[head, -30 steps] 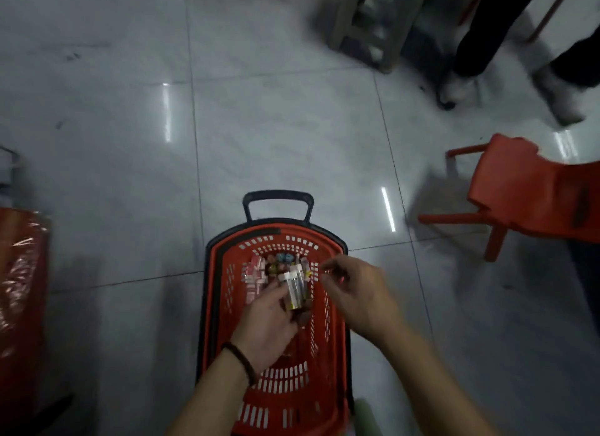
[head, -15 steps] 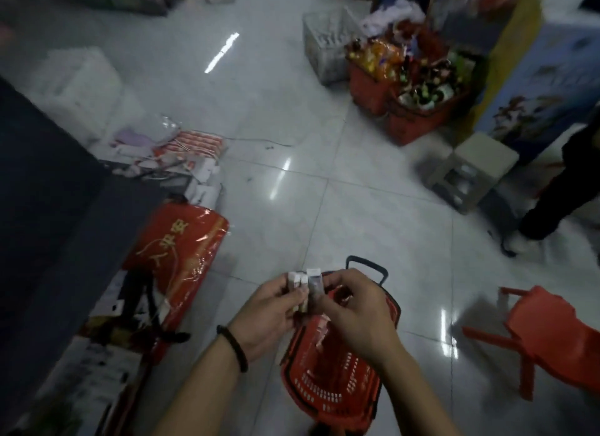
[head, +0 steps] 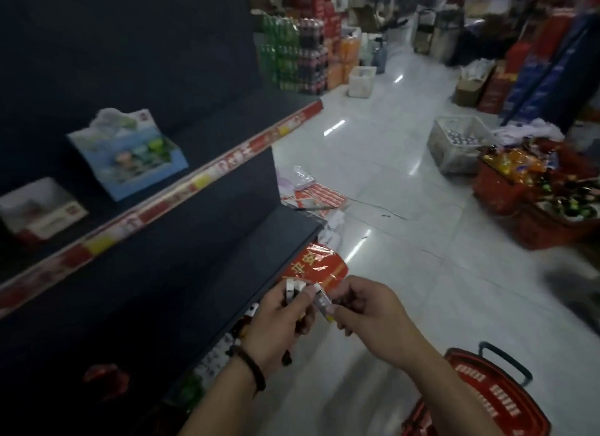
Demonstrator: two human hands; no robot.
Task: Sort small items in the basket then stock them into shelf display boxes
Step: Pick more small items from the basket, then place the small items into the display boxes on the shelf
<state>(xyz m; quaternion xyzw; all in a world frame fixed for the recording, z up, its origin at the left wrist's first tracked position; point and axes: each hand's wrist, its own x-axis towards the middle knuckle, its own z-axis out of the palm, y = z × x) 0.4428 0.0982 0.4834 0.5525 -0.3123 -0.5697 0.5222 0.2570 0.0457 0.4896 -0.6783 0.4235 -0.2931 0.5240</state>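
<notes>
Left hand (head: 279, 325) grips small white items (head: 293, 288). Right hand (head: 370, 309) pinches a single item (head: 322, 301) just beside them. Red basket (head: 493, 400) sits below right.

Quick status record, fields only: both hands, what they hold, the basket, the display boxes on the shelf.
left hand: grips a bunch of small white items
right hand: pinches one small item, too blurred to name
basket: red, on the floor at lower right, apart from both hands
display boxes: blue box and white-and-red box on the upper shelf
</notes>
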